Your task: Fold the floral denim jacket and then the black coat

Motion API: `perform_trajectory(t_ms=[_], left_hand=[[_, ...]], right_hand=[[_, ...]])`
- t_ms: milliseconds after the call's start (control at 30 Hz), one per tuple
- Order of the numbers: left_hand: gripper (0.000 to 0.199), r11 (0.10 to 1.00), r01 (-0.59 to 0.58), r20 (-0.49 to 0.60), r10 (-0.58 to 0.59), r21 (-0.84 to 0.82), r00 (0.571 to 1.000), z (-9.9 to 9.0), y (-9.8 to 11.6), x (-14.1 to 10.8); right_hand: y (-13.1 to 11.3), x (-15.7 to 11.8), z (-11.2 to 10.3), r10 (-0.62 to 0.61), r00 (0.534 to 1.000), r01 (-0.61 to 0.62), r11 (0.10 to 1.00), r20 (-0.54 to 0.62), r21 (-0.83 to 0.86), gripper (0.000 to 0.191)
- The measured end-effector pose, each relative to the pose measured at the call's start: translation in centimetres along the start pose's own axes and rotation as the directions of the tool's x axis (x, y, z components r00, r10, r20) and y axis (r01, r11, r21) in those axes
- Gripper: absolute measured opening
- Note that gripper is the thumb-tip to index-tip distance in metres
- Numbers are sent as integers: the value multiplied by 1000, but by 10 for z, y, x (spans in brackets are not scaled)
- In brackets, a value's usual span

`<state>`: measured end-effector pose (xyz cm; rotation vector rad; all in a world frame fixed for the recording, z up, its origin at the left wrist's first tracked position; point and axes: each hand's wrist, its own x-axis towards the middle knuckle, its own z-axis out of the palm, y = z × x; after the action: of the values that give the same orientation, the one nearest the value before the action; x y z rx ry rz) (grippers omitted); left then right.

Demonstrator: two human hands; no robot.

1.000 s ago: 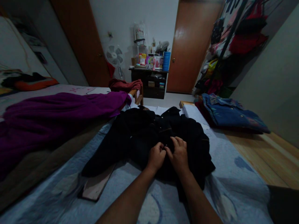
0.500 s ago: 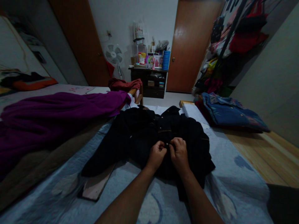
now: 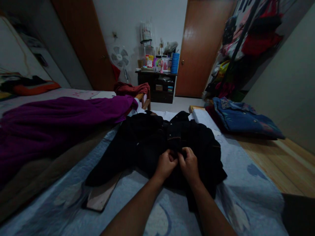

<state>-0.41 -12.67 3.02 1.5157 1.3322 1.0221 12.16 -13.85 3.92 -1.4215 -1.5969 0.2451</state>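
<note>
My two bare hands meet over one black jacket (image 3: 118,150), which lies loosely spread across the middle of a pale blue patterned sheet (image 3: 128,200). The thumb and forefinger of my left hand (image 3: 165,165) pinch dark cloth at the jacket's front; my right hand (image 3: 191,165), just beside it, has its thumb and forefinger closed on the same front, the other fingers curled. What lies right between the tips is too dark to tell.

The cloth could slip if either pinch slackens, and the front edges could end up crooked, because the bunched black fabric hides where they meet. Pulling the jacket nearer could drag the one flat, pale, dark-edged object (image 3: 102,196) partly under its left sleeve.

Counted: I can make out at least three small shiny studs on the jacket, though folds may hide more. To the left lies one purple cloth (image 3: 66,111); to the right, one folded denim garment (image 3: 241,119) rests on dark red cloth (image 3: 214,116), beside a bare stretch of wooden surface (image 3: 265,157). At the far side are one fan (image 3: 120,57) and two brown doors (image 3: 201,49)
</note>
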Motion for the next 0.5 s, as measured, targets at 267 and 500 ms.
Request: perform_trajectory(t_ms=[267, 500], left_hand=[[10, 1000, -8, 22, 8, -13, 1000, -9, 6, -2], [13, 957, -233, -203, 198, -170, 959, -5, 16, -22]], right_hand=[[-2, 0, -2, 50, 998, -52, 997, -43, -58, 8], [-4, 1, -2, 96, 995, -96, 995, 3, -32, 16]])
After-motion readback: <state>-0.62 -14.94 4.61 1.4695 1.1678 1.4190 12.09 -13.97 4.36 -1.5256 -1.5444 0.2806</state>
